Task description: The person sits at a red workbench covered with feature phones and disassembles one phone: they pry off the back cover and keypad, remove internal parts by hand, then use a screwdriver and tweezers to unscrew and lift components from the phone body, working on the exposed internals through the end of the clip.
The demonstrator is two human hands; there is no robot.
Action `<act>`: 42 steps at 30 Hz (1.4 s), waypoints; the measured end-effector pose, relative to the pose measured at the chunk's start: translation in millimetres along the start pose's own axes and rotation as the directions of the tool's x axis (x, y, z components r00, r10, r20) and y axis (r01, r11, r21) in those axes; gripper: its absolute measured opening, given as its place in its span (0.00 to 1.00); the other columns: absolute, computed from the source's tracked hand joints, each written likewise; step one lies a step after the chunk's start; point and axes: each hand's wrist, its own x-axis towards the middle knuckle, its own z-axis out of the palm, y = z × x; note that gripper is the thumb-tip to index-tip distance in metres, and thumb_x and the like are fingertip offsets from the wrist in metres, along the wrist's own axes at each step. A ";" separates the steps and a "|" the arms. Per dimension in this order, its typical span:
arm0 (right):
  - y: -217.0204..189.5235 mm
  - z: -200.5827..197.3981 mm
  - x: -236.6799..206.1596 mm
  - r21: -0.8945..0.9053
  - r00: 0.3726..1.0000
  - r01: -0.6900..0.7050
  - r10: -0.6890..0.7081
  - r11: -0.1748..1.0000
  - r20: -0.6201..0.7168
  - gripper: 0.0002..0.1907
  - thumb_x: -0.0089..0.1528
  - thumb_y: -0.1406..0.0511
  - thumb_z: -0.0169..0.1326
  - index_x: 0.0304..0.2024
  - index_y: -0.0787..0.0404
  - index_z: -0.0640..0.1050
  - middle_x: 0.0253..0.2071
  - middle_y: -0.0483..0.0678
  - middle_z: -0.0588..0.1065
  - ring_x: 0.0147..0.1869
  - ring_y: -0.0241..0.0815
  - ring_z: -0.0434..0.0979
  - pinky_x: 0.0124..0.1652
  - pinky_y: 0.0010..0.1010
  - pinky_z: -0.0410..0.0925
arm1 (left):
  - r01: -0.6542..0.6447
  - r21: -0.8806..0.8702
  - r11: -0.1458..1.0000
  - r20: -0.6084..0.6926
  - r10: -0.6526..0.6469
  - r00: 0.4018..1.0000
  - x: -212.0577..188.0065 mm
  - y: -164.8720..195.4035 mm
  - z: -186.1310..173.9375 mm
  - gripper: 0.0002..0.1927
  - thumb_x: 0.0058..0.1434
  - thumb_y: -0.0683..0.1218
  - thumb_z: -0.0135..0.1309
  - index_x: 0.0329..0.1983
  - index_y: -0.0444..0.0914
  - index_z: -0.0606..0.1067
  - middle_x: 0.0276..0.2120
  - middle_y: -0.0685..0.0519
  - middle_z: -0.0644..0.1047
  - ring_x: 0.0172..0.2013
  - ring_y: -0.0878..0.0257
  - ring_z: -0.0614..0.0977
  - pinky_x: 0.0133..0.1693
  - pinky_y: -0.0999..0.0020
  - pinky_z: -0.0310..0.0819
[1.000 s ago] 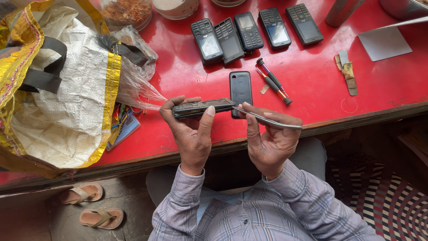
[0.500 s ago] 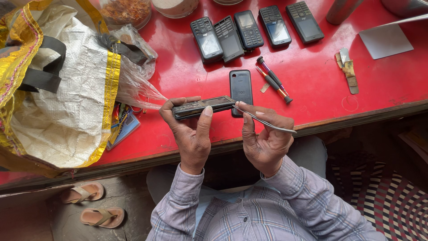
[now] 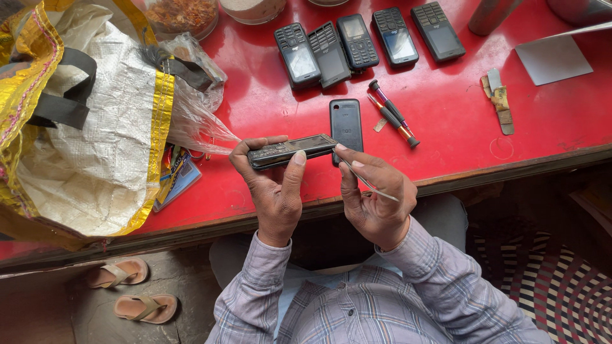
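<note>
Head view: left hand (image 3: 275, 191) grips phone (image 3: 292, 150) edgewise, right hand (image 3: 375, 200) pinches thin tool (image 3: 373, 186) at its end (a slip could gouge it).

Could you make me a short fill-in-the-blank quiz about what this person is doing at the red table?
1. The left hand holds a dark phone by its edges, above the table, whose colour is ____.
2. The right hand holds a thin metal ____ against the phone's end.
3. At the table's far edge lie ____ keypad phones in a row.
4. Under the table lies a pair of ____.

Missing words: red; tool; five; sandals
</note>
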 end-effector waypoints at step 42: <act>9.4 -32.7 36.5 0.218 0.924 -0.325 0.260 0.920 0.280 0.15 0.59 0.81 0.63 0.47 0.65 0.80 0.47 0.49 0.74 0.45 0.35 0.75 0.41 0.24 0.74 | 0.064 -0.118 0.991 0.154 -0.045 0.987 1.9 8.8 -5.7 0.21 0.72 0.40 0.57 0.59 0.40 0.59 0.54 0.47 0.73 0.54 0.62 0.76 0.60 0.65 0.74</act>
